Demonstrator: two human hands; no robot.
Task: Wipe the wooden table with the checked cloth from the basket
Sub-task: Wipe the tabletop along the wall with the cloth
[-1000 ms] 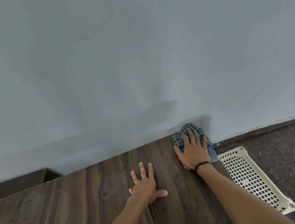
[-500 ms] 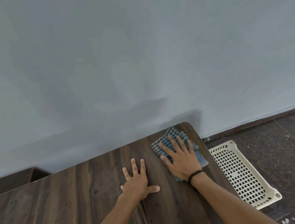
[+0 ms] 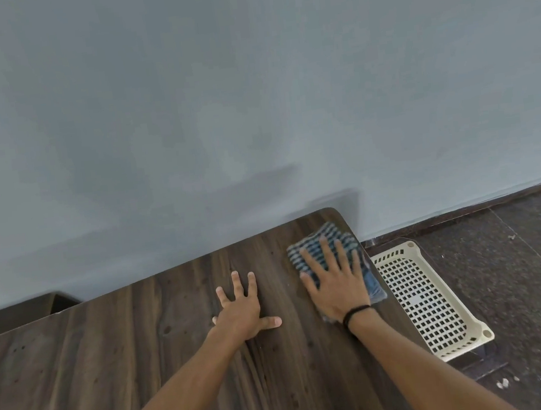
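Worktop [image 3: 129, 372] fills the near left; its far edge runs against the wall [image 3: 249, 89]. Cloth [image 3: 323, 237] lies on the worktop at the far right corner, close to the right edge. Right hand [image 3: 337, 286] flat on the cloth's near part; cloth shows beyond the fingertips and right of the hand. Left hand [image 3: 241, 312] flat on bare worktop, left of the right hand, apart from the cloth. Basket [image 3: 391, 254] just right of the worktop edge, lower down, above the floor [image 3: 523, 277].

Right hand [image 3: 337, 286] flat on checked cloth [image 3: 310, 241]
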